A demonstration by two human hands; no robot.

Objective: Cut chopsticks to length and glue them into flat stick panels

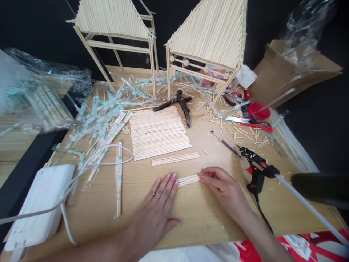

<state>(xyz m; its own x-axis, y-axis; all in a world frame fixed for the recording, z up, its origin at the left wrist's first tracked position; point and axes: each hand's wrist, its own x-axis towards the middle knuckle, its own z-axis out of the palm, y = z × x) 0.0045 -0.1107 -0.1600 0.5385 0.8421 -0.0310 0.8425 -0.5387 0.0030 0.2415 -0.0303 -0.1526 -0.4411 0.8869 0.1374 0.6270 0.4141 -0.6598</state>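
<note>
My left hand lies flat near the table's front, its fingertips on the left end of a small bundle of pale wooden sticks. The right end of that bundle is pinched between the fingers of my right hand. Just beyond lies a narrow strip of joined sticks, with one short loose stick at its right. Behind the strip is a wide flat panel of sticks. A black clamp-like tool rests at the panel's back right corner.
A black glue gun with a lit red light stands right; a pen and knife lie beyond it. Two stick structures stand behind. Wrappers, a wrapped stick pack, and a white power strip are left.
</note>
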